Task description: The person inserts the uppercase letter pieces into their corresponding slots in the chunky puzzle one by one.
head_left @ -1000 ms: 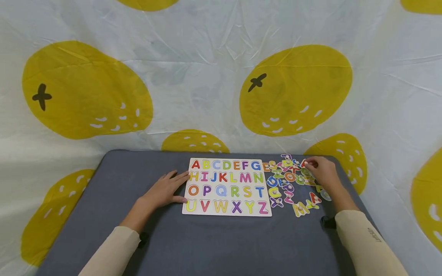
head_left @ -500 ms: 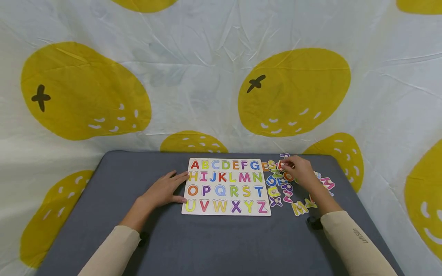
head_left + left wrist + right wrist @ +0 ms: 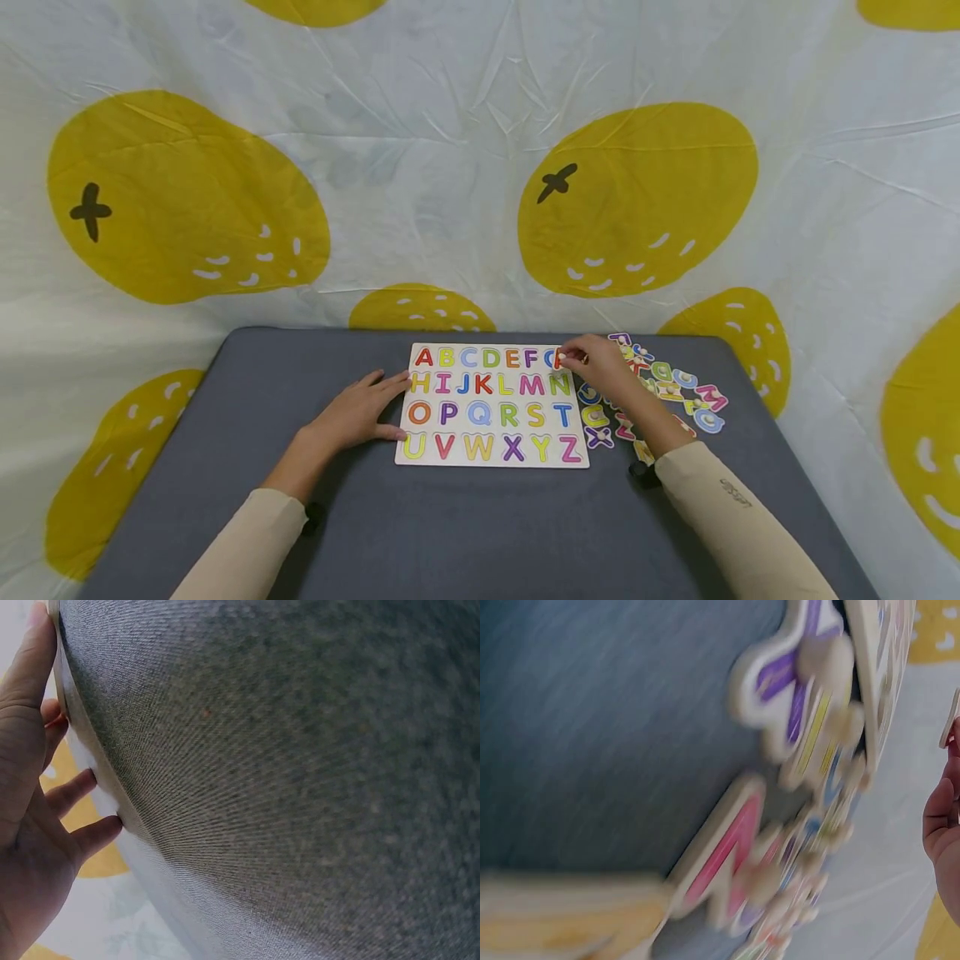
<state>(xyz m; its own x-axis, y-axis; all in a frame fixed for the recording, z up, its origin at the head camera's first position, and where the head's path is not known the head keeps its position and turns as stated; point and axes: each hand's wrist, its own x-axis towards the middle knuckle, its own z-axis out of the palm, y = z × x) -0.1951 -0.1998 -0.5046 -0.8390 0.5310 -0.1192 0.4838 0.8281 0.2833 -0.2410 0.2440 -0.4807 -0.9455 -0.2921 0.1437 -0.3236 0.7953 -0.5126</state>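
Note:
A wooden alphabet puzzle board (image 3: pixel 491 462) lies on the table, with rows of coloured letters from A to Z. My left hand (image 3: pixel 363 414) rests at its left edge, fingers spread and touching it; those fingers also show in the left wrist view. My right hand (image 3: pixel 600 364) pinches a red letter puzzle piece (image 3: pixel 558 359) above the board's upper right corner, over the G. Which letter it is, I cannot tell for sure. In the right wrist view that hand (image 3: pixel 945 832) is cut off at the right edge.
Loose knobbed letter pieces lie right of the board, several partly hidden beneath my right arm. Among them are a purple X (image 3: pixel 599 437), a pink M (image 3: pixel 711 397) and a light blue piece (image 3: pixel 708 421). The grey table (image 3: pixel 480 533) ends before a fruit-print cloth (image 3: pixel 427 208).
My right hand has carried the red letter piece leftward from the far right of the loose pieces to the board's upper right corner. The left hand has stayed in place.

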